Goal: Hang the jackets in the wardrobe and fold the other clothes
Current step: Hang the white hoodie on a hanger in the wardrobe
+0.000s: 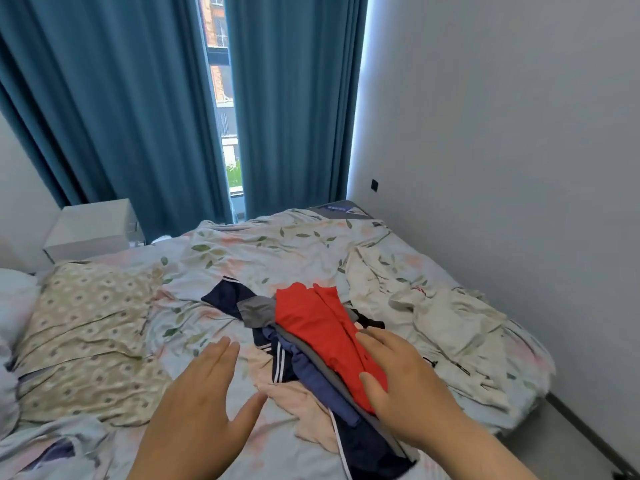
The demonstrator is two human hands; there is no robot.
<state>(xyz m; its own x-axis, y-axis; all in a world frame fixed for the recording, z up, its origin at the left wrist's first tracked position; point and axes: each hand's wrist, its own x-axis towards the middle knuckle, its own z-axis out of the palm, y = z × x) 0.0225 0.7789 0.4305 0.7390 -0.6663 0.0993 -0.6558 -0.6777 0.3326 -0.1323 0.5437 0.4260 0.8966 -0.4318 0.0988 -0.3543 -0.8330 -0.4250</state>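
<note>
The clothes pile [311, 375] is laid on the bed [277, 247]. The red top [311, 323] is pressed flat by the right hand [408, 386], probably to smooth it (fingers straight). The left hand [201, 403] is held open beside it.

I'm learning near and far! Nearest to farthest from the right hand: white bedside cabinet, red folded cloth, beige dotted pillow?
1. Red folded cloth, under the right hand.
2. Beige dotted pillow, on the left.
3. White bedside cabinet, far left.

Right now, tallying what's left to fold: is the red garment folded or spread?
Folded: the red garment lies as a narrow layered strip atop the pile, right hand resting on it.
</note>
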